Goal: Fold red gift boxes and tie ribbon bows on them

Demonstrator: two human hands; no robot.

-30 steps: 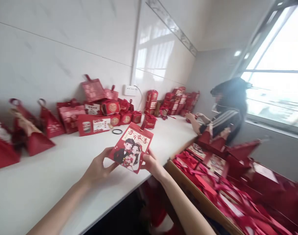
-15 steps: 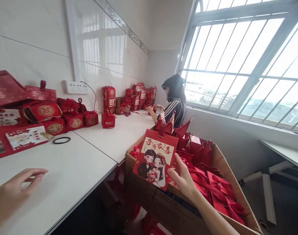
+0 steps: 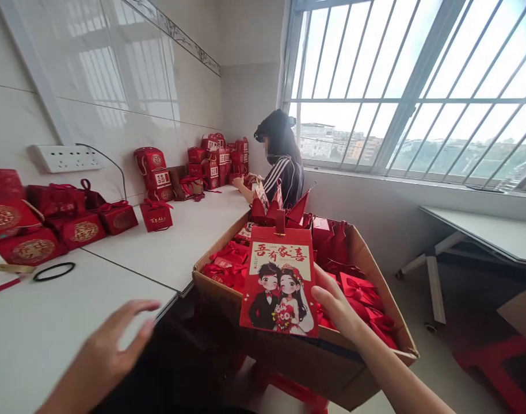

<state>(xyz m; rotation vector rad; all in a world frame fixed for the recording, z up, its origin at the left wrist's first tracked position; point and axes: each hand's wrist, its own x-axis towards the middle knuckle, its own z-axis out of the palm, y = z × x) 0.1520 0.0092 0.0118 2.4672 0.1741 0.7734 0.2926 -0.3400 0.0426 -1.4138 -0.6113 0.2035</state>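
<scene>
My right hand is closed on the right side of a red gift box with a cartoon bride and groom on its front and a short red strap on top. The box is held upright over the near edge of a large cardboard carton. Red gift boxes with ribbon bows fill the carton, some with pointed tops at the back. Above the front edge of the white table, my left hand has its thumb and fingers apart, with nothing between them.
On the white table, a black loop lies near several red gift boxes along the wall. A small bowed box stands apart. Another person works at the far end. At right is a second table.
The view has turned to the right. My left hand has moved right, nearer the carton. The held gift box now faces me more squarely and stands straighter.
</scene>
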